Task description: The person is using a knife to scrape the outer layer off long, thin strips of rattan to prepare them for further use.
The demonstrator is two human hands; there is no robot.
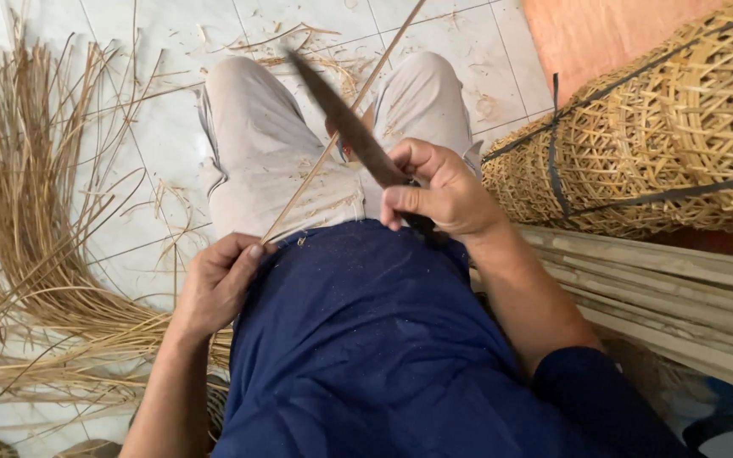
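Observation:
My right hand [443,191] grips the handle of a long dark knife [345,123] whose blade points up and away over my lap. My left hand [218,280] pinches the near end of a thin pale rattan strip [345,114] beside my left thigh. The strip runs diagonally up to the right, crosses the blade near its middle and leaves the top of the view. I sit with my knees in beige trousers and a dark blue shirt below.
A large heap of loose rattan strips [19,220] lies on the white tiled floor [163,127] to my left. Stacked woven baskets [663,136] bound with dark straps lie at the right, with flat pale slats [672,288] under them. Shavings litter the tiles.

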